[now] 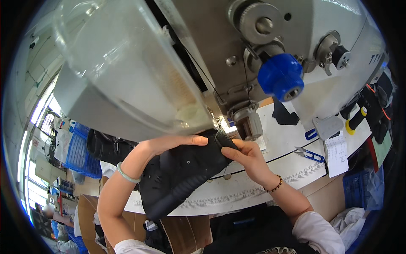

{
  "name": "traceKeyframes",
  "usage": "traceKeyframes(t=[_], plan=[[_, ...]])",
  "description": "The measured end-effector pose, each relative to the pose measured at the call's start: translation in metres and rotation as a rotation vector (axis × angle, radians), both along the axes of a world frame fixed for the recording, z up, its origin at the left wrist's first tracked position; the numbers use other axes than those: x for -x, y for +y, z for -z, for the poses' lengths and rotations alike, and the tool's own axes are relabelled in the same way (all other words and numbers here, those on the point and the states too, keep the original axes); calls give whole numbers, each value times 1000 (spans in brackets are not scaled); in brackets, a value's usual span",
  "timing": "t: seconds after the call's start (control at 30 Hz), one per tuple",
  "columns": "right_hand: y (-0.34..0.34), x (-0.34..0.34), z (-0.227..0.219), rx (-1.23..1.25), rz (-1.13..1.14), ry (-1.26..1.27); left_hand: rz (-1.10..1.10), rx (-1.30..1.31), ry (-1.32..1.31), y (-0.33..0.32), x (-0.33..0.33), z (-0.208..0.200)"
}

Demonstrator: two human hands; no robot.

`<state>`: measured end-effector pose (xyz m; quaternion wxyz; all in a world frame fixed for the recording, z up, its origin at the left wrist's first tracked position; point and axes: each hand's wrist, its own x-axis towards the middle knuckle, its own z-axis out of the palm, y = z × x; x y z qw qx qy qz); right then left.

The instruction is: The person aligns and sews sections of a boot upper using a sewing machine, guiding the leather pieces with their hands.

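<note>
Work looks partway: black cloth point(169, 173) at 7 o'clock of centre, its upper edge up against the sewing machine point(207, 34); finished versus remaining stitches can't be told (black on black). Right hand point(250, 158) pinches the cloth's corner; left hand point(169, 144) lies over it, fingers hidden, so can't tell its grip. Snips point(311, 155) and spool point(356, 121) at 3 o'clock. Clear guard point(118, 80) at 10 o'clock, machine at 12, crowding the spot.
</note>
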<state>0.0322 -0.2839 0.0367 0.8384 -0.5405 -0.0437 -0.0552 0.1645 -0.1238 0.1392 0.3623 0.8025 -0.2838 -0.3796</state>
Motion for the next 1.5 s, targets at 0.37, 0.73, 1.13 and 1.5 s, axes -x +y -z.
traceKeyframes(t=[0.37, 0.73, 1.13, 1.5], plan=[[-6, 8, -13, -197, -11, 1, -129, 249, 172, -2, 27, 4], [-19, 7, -34, 53, -35, 30, -173, 225, 272, -3, 28, 1], [-34, 2, -33, -33, -82, 78, -221, 430, 353, -5, 40, 18], [-48, -1, -29, -14, -87, 86, -388, 581, 379, -7, 49, 35]])
